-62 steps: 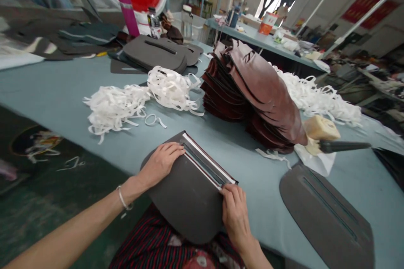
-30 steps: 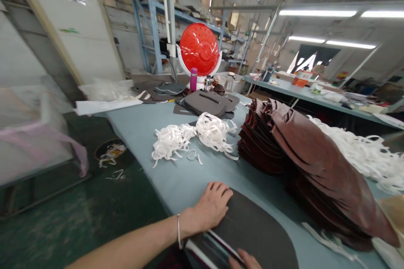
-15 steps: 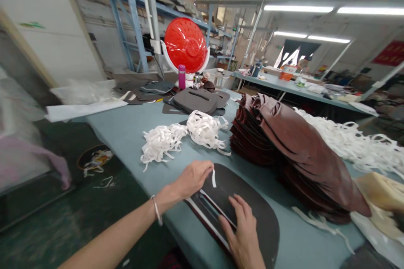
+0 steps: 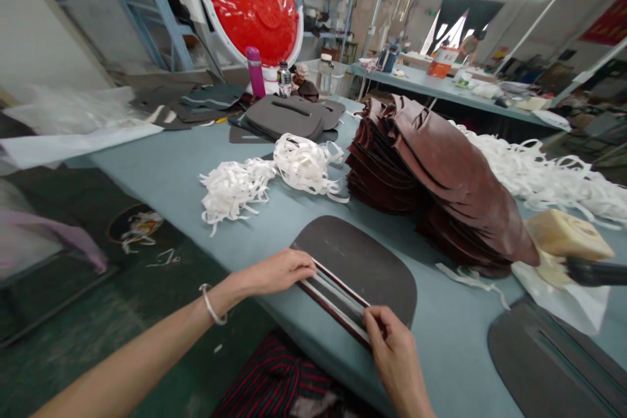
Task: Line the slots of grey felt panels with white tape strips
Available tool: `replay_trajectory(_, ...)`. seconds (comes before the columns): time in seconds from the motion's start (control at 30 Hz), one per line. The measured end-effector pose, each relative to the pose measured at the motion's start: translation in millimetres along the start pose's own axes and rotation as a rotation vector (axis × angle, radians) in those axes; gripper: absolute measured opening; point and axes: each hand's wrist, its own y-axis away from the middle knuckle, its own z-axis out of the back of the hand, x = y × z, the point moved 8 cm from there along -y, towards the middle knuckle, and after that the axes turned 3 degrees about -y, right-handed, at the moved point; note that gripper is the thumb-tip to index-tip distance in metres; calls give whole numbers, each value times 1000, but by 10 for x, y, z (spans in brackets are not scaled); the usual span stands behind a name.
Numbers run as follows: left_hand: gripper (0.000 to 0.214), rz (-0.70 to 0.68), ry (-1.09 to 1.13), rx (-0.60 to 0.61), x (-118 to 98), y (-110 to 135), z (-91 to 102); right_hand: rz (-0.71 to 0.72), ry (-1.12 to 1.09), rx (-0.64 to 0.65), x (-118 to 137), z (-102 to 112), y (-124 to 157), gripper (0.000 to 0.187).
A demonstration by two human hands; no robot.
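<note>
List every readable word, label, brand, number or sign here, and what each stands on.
No text is readable.
Red banner at upper right: lettering too blurred to read.
Orange-and-white round container: markings too small to read.
Small dark bottle with a pale label: label too small to read.

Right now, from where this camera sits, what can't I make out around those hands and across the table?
All in the head view:
- Parts of the grey panel under the left hand and right hand: hidden by the fingers.
- Second grey panel: cut off by the frame's edge.
- Black handle: its end cut off by the right edge.
- Brown stack: far side hidden by itself.
- Small bottle: label too small.
</note>
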Motion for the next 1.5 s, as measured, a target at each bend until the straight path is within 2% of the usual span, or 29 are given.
replay_trajectory(0.1, 22, 120, 17, -35, 119, 62, -68, 106, 86, 3, -55, -23, 157, 35)
replay_trajectory(0.17, 18, 175, 3, -73, 175, 102, -76, 128, 158, 3, -126, -44, 237, 34)
replay_trajectory(0.27, 18, 211, -49, -121, 227, 134, -57, 88, 326, -32, -250, -36, 296, 36)
replay_trajectory(0.37, 17, 326, -70, -176, 361, 154, -33, 7, 441, -44, -352, -28, 296, 41)
replay_trajectory(0.6, 19, 399, -60, -231, 540, 114, -59, -116, 339, 38, -496, -43, 280, 30)
replay_trajectory(0.87, 17, 463, -89, -264, 650, 100, -56, -167, 311, -12, -600, -1, 264, 30)
replay_trajectory(1.33, 11, 533, -201, -300, 593, 112, -77, -234, 280, -22, -580, 23, 254, 33)
replay_trajectory(1.4, 9, 506, -254, -336, 509, 128, -103, -249, 266, -34, -562, 49, 248, 35)
replay_trajectory(1.5, 16, 352, -458, -413, 280, 147, -176, -280, 245, -23, -533, 79, 243, 35)
